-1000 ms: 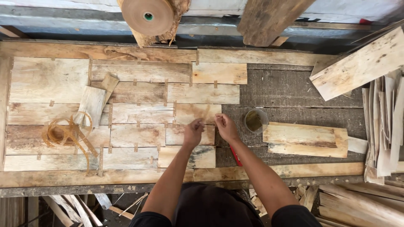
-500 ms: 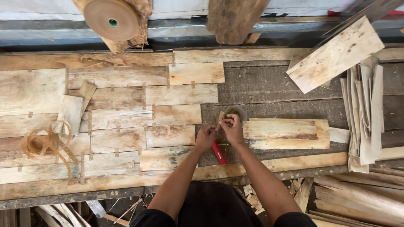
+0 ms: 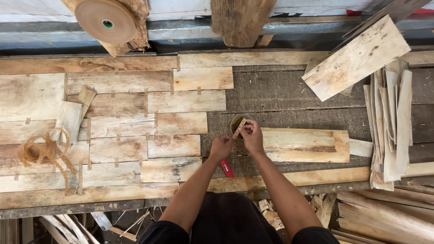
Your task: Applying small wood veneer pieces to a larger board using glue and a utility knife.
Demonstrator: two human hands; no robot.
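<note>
While it is pinched at both ends, a short, pale brown strip of tape is held slanted above a small round cup by the left hand and right hand, fingers closed on it, over the counter.

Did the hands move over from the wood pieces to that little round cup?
Yes. Both the left hand and right hand shifted right, off the taped veneer sheets to the small round cup, where they pinch a strip of tape.
</note>
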